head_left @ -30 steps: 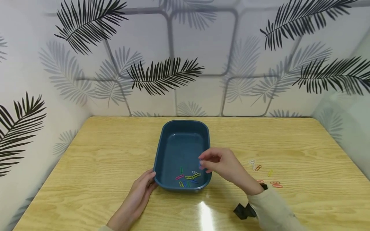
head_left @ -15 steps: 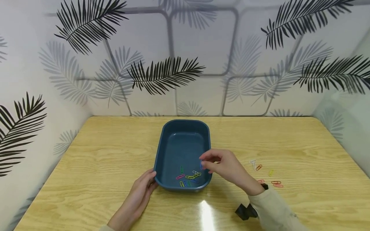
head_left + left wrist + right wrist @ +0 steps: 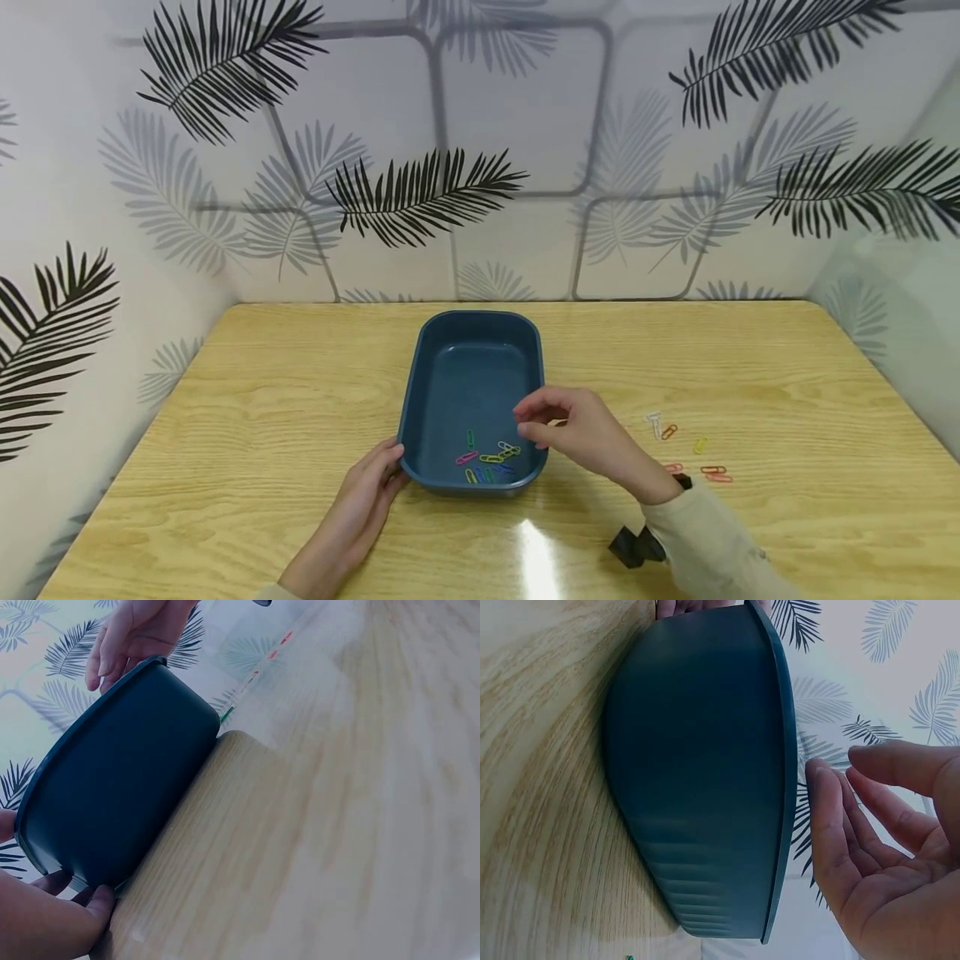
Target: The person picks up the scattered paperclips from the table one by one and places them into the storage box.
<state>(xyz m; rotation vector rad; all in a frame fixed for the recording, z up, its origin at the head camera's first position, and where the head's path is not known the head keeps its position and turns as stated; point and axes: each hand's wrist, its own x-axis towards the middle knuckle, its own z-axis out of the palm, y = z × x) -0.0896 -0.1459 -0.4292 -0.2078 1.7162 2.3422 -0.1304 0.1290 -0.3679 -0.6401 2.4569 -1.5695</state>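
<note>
A dark blue plastic tray (image 3: 480,375) stands on the wooden table, with several coloured paper clips (image 3: 491,458) lying in its near end. My left hand (image 3: 363,500) holds the tray at its near left corner, the thumb up at the rim and the fingers against the outer wall, as the left wrist view (image 3: 52,907) also has it. Over the tray's right rim hovers my right hand (image 3: 566,425). In the right wrist view its bent thumb and fingers (image 3: 885,840) stand apart beside the rim, and no clip shows between them.
To the right of the tray, several loose clips lie scattered, among them a white one (image 3: 657,427), a yellow one (image 3: 701,446) and a red one (image 3: 714,470). A leaf-patterned backdrop (image 3: 517,125) rises behind the table (image 3: 300,375).
A blue paper clip that the right fingertips pinched over the tray no longer shows between them. Both hands and the tray have stayed almost in place; the view shifted slightly.
</note>
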